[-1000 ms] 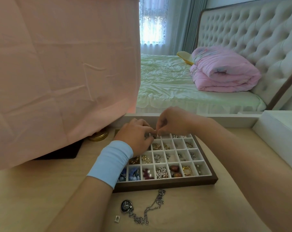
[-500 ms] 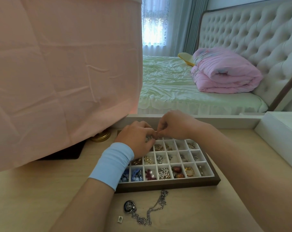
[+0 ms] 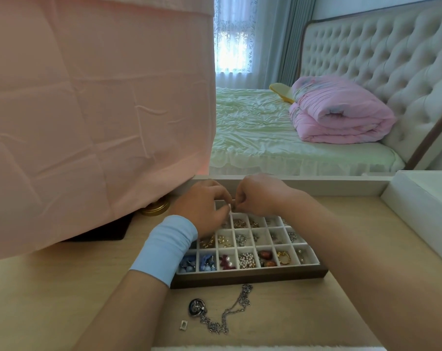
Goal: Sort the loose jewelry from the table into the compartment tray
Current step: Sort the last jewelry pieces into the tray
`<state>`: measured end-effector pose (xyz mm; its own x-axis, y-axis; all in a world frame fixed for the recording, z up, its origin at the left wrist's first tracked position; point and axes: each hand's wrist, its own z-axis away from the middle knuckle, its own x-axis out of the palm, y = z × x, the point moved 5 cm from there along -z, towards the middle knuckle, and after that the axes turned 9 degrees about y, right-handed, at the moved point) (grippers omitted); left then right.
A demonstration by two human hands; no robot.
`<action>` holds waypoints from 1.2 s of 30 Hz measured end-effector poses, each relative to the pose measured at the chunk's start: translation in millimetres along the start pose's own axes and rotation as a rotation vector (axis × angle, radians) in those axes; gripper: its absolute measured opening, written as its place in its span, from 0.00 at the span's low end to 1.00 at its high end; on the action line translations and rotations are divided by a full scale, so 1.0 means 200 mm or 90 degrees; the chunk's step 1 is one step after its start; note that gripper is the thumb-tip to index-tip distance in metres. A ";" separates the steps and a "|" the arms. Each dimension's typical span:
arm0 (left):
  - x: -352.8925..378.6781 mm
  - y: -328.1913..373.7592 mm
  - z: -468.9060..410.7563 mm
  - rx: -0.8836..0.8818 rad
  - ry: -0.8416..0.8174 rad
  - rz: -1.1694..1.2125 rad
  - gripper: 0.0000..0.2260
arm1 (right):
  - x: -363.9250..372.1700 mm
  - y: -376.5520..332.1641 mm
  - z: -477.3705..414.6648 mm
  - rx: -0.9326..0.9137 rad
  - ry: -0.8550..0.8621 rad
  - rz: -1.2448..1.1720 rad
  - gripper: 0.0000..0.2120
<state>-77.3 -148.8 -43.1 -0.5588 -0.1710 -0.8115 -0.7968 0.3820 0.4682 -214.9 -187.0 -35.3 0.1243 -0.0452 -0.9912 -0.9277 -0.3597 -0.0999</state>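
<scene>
Left hand (image 3: 204, 207) and right hand (image 3: 259, 196) both pinch a tiny piece (image 3: 231, 205), surely light and slippery, at the tray's (image 3: 250, 277) 12 o'clock: fingertip work.

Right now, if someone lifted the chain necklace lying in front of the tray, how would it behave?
Probably floppy: the chain necklace lies in loose curves. Its round pendant would likely dangle and swing. Links might snag where bunched.

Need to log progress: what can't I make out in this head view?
Head view:
Piece pinched between left hand and right hand: tiny, fingertips cover it.
Tray, back-left compartments: left hand and wristband cover them.
Gold object: mostly under pink cloth.
White bit beside necklace: too small.
</scene>
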 end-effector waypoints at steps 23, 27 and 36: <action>-0.35 0.06 0.83 -0.020 -0.093 -0.191 0.03 | 0.02 -0.60 0.74 -0.150 -0.112 -0.151 0.09; -0.32 0.00 0.91 -0.074 -0.122 -0.155 0.06 | 0.06 -0.65 0.77 -0.197 -0.078 -0.140 0.12; -0.29 -0.01 0.91 -0.122 -0.116 -0.087 0.04 | 0.10 -0.67 0.76 -0.203 -0.005 -0.136 0.10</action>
<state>-1.5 26.4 -60.8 -0.4063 -0.0373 -0.9130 -0.9006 0.1851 0.3932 -141.7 1.5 -54.6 0.2991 0.0681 -0.9518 -0.7255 -0.6318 -0.2732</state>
